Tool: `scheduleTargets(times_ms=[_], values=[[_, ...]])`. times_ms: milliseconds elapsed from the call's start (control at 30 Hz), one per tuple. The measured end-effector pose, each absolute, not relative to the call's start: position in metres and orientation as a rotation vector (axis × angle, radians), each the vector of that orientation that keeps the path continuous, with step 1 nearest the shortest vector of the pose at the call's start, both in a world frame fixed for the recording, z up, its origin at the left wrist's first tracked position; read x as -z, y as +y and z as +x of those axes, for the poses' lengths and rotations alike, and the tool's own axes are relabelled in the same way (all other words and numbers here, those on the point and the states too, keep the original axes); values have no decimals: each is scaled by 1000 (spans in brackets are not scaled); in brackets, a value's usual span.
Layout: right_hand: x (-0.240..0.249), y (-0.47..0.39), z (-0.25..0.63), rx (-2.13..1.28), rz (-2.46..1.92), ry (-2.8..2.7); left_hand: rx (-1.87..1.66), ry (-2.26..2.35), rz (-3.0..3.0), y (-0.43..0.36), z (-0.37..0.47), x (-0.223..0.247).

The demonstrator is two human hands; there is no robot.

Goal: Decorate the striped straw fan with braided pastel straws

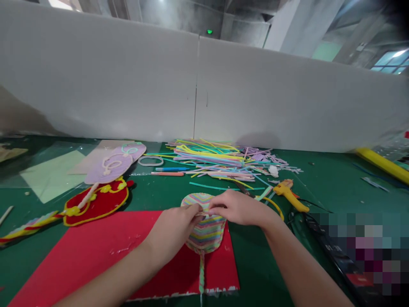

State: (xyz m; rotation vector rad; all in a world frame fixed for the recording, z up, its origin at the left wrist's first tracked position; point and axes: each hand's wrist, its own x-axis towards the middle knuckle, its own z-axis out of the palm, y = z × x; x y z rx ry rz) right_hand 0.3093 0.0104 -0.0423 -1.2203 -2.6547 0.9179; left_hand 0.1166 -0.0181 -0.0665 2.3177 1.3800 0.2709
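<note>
A fan-shaped piece [206, 238] striped in pastel pink, yellow and green lies on a red sheet [128, 251], its twisted handle [201, 273] pointing toward me. Above its upper half my left hand [174, 232] is closed in a pinch. My right hand [238, 207] pinches from the other side, and the fingertips of both nearly meet. Between them shows a short pale strip [204, 213], small and partly covered by fingers; its exact kind is unclear.
Behind lies a heap of pastel pipe cleaners [211, 157], with pens [169, 169] in front. A yellow glue gun [290, 195] and a phone [338, 256] are on the right. Purple [110, 166] and red [96, 204] fan-shaped pieces lie left. A white partition [128, 85] closes the back.
</note>
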Motion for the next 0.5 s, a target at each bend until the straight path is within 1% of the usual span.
scheduleTargets(times_ms=[133, 267, 433, 500], values=[[38, 13, 313, -1146, -1094, -2595, -410, 1254, 2440, -18, 117, 70], [37, 15, 314, -1341, -1066, -2482, -529, 1189, 2490, -16, 110, 74], [43, 16, 313, -1562, -993, -2339, -461, 1070, 2717, -14, 103, 71], [44, 17, 313, -1552, -967, -2358, -419, 1049, 2735, -14, 104, 68]])
